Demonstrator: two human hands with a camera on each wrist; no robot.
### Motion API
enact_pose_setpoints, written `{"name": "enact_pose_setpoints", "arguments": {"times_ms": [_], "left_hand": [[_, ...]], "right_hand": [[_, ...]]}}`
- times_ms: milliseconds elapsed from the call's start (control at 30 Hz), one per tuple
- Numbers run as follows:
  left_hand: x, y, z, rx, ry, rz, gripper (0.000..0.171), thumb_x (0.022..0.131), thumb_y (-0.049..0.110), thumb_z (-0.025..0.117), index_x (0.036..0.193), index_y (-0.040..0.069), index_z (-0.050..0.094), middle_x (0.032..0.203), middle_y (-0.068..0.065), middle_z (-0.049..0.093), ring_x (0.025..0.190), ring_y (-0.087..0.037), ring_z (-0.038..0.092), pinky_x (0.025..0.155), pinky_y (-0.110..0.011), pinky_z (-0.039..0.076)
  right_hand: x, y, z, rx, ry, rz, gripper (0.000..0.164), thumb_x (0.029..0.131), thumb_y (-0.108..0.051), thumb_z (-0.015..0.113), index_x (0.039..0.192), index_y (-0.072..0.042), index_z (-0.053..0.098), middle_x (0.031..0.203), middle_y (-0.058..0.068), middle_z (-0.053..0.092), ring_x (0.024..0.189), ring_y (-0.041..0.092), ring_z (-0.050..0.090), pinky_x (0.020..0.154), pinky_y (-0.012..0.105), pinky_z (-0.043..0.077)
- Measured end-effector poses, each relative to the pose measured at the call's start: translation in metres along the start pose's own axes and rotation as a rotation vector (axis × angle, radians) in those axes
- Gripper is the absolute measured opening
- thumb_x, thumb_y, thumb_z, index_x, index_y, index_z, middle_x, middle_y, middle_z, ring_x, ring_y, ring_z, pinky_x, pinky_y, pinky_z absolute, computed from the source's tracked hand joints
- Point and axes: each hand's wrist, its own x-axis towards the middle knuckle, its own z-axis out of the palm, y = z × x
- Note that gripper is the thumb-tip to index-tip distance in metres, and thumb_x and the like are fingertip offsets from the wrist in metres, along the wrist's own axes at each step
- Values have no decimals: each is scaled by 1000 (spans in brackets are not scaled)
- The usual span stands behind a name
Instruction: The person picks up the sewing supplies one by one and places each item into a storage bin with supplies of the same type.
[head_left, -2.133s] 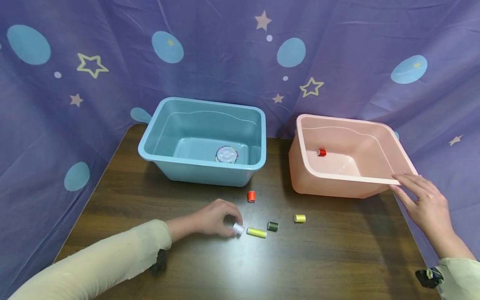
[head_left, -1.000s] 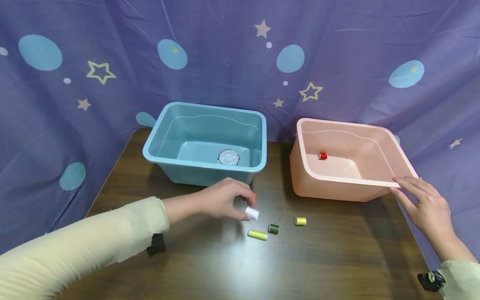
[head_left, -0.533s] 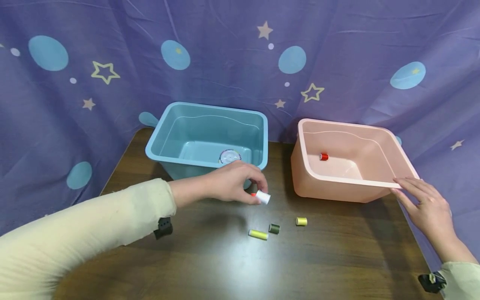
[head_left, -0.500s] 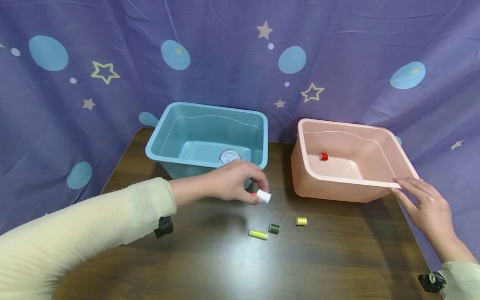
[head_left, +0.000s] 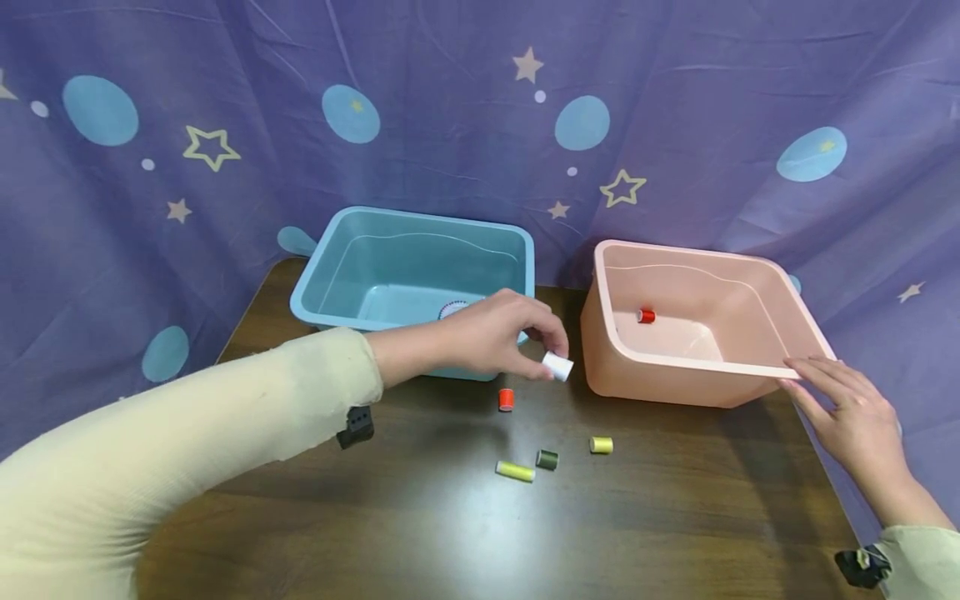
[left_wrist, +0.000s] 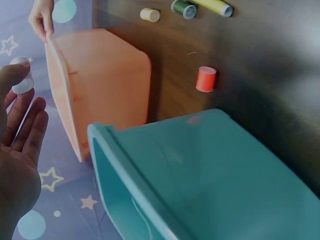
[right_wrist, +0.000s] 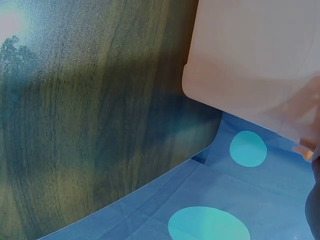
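In the head view my left hand (head_left: 510, 333) pinches a white thread spool (head_left: 557, 367) between thumb and fingertips, raised in the gap between the two bins. The left wrist view shows the same white spool (left_wrist: 22, 80) at the thumb, the other fingers extended below. My right hand (head_left: 855, 408) holds the near right corner of the pink bin (head_left: 675, 375), fingers over the rim and thumb on the outer wall. Inside that bin lies a red spool (head_left: 646, 316). The blue bin (head_left: 315, 321) contains a round pin wheel (head_left: 452, 308), partly hidden by my left hand.
On the wooden table (head_left: 637, 525) lie an orange-red spool (head_left: 506, 400), a long yellow spool (head_left: 515, 472), a dark green spool (head_left: 547, 459) and a short yellow spool (head_left: 602, 445). A purple patterned curtain (head_left: 450, 50) hangs behind the bins.
My left hand has picked the white spool up off the table beside the long yellow one and carried it up and rightward towards the pink bin. The right hand stays on the rim.
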Motion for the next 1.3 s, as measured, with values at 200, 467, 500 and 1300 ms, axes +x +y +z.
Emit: {"name": "enact_pose_setpoints", "arguments": {"times_ms": [200, 467, 500, 1300], "left_hand": [[23, 3, -6, 52, 14, 32, 18, 88, 17, 89, 103, 14, 79, 97, 6, 73, 92, -5, 65, 88, -23, 52], [56, 7, -11, 59, 20, 34, 15, 88, 14, 88, 100, 13, 79, 94, 5, 73, 89, -6, 65, 84, -17, 52], [60, 7, -11, 55, 17, 30, 15, 88, 14, 87, 101, 12, 79, 95, 4, 74, 90, -6, 65, 85, -16, 52], [135, -14, 0, 34, 77, 8, 12, 90, 15, 84, 101, 13, 79, 94, 4, 75, 91, -10, 68, 85, -19, 50]], "right_hand": [[-3, 2, -2, -3, -4, 12, 41, 105, -42, 68, 123, -7, 77, 128, 29, 70, 122, 57, 60, 127, 47, 32], [-3, 4, -1, 7, 11, 5, 41, 105, -44, 68, 122, -8, 78, 128, 27, 71, 122, 55, 61, 127, 43, 33], [-3, 4, -1, 7, 15, 2, 43, 105, -46, 67, 122, -8, 78, 127, 27, 71, 121, 54, 61, 127, 41, 33], [5, 4, 3, 57, 67, -32, 74, 100, -73, 52, 117, -7, 81, 122, 23, 74, 116, 51, 64, 123, 16, 27]]}}
